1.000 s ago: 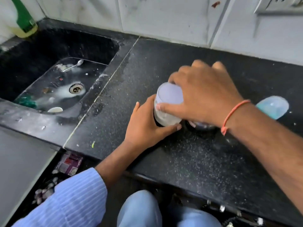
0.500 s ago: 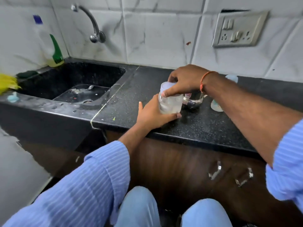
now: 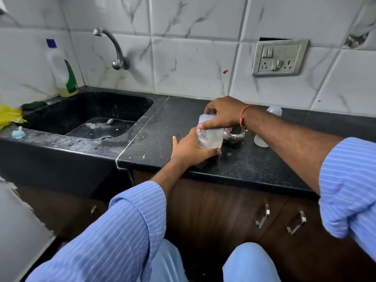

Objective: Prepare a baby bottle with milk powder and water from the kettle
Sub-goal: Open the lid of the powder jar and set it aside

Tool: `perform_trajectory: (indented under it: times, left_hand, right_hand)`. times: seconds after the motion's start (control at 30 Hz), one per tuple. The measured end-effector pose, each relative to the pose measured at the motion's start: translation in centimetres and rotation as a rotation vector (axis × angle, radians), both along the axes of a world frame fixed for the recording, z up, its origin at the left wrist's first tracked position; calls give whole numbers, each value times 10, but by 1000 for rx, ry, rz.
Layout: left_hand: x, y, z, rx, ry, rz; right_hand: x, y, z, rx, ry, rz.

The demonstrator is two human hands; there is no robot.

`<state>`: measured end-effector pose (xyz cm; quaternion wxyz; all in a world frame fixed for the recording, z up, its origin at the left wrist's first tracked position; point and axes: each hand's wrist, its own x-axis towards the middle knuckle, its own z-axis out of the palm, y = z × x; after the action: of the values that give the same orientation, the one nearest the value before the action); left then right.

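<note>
Left hand (image 3: 190,150) fingers round the bottle (image 3: 209,135); right hand (image 3: 222,115) fingers curled over its top

We see blue, white-striped sleeves (image 3: 130,226) and an orange wrist thread (image 3: 244,116). Beneath our fingers (image 3: 205,125) the table (image 3: 234,165) is speckled black; the jar (image 3: 210,136) they hold is cloudy clear. Left of them, a green-labelled bottle (image 3: 65,76), yellow cloth (image 3: 10,117). Behind, grey-veined white tiles (image 3: 193,64).
</note>
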<state>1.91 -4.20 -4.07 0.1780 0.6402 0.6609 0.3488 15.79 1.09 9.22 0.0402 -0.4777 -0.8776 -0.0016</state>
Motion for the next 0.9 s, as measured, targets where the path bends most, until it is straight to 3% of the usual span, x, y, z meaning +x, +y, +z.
perform_trajectory:
  times: [0.1, 0.27, 0.5, 0.73, 0.9]
  left_hand:
    - [-4, 6, 0, -27, 16, -37]
    - [-7, 17, -2, -13, 24, -53]
    - [-5, 19, -4, 40, 12, 16]
    - [-4, 17, -4, 47, 11, 18]
    - [-5, 16, -3, 54, 15, 11]
  right_hand:
    - [8, 6, 8, -123, 45, 72]
    - [17, 13, 21, -314, -46, 143]
    - [5, 15, 21, 11, -182, 63]
    - [5, 20, 26, -165, -76, 95]
    - [3, 22, 22, -50, -90, 81]
